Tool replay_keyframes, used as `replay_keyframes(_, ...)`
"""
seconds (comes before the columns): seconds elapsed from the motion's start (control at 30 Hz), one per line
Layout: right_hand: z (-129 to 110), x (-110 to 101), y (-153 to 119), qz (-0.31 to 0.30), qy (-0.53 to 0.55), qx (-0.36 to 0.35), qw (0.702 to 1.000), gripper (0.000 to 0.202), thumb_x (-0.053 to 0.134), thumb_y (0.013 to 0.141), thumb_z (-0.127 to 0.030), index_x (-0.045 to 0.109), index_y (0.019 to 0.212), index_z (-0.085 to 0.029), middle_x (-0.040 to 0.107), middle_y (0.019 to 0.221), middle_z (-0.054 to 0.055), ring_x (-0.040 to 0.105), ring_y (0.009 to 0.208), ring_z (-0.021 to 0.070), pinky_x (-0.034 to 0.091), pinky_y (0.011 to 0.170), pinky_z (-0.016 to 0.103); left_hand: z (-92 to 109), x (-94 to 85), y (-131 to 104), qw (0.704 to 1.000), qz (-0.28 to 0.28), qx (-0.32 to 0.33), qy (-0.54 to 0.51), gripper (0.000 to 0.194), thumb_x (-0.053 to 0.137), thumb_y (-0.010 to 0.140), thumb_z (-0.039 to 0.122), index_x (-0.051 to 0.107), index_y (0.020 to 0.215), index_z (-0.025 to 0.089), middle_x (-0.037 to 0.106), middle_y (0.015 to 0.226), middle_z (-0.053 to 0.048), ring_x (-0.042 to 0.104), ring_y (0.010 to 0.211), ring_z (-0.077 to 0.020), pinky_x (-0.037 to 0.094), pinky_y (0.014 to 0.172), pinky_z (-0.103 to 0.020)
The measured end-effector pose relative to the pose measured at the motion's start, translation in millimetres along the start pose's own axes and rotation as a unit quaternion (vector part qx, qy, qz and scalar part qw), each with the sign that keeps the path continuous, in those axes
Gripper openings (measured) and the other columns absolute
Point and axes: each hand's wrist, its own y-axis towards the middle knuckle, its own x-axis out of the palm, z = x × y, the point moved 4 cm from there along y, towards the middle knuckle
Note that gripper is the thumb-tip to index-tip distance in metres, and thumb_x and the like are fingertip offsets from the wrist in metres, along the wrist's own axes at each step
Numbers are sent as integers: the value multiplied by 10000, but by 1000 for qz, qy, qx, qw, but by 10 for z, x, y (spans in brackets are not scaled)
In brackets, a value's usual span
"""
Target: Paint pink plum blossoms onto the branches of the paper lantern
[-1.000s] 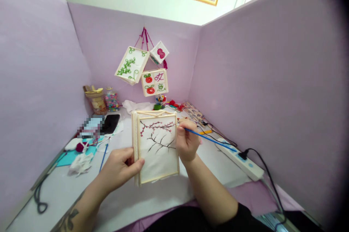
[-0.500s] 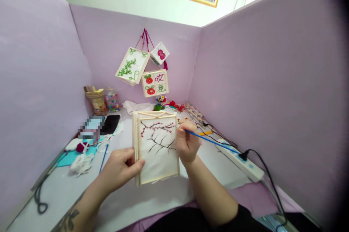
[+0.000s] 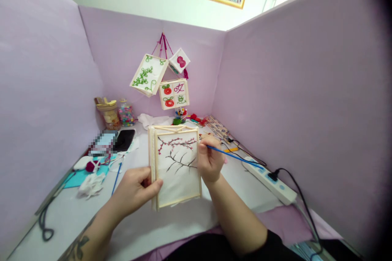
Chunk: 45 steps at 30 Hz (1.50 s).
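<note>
White-topped table (image 3: 134,228), lilac-walled booth: person's L hand (image 3: 137,189) & R hand (image 3: 211,161), apart, hold a painted wooden frame (image 3: 177,189) and blue brush (image 3: 234,155) above the table nr its front edge.
L hand clamped on frame's left side, thumb in front; R hand pinches brush btwn thumb & fingers at frame's right edge, tip hard to see. Dark branches on white panel, upper one w/ pink blossoms. Power strip (image 3: 269,182) nr table's right edge; bead jar (image 3: 126,114) nr far left corner.
</note>
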Motion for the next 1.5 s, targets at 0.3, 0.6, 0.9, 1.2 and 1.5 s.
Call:
replay_keyframes(0.3,39,-11,-51,24,36,-5,999,117,522,931,-127,574,956,-229,551,763,-11,563,691,155,485,675,320,14,-6,7,1000,-7,-17,-1,387,514,803,409,378,498,213,410,448,51,384,415,-89,296,428,-200)
replay_keyframes(0.6,18,-3,-31,9,18,0,1000,102,527,927,-139,576,911,-226,539,736,-15,565,680,157,482,671,318,17,-6,7,1000,-10,-21,7,392,504,804,424,373,502,212,407,451,52,381,422,-89,295,436,-198)
replay_keyframes(0.9,27,-4,-36,3,-22,1,1000,89,535,924,-153,569,888,-227,547,712,-17,572,687,164,488,675,324,16,-4,11,1000,-7,-16,8,386,506,808,410,373,503,214,404,451,51,380,420,-90,292,438,-205)
replay_keyframes(1.2,39,-5,-47,27,11,-10,1000,86,516,935,-158,560,928,-231,559,751,-7,580,689,165,504,673,337,-9,0,-5,1000,-13,-21,6,387,511,811,410,377,506,213,410,457,50,384,424,-91,294,442,-205)
replay_keyframes(1.5,22,-4,-26,15,-19,-1,1000,106,534,921,-138,578,890,-230,550,715,-20,576,679,161,487,672,317,-22,13,-3,1000,-15,-21,2,392,516,813,418,384,507,211,419,460,48,392,427,-91,301,442,-200)
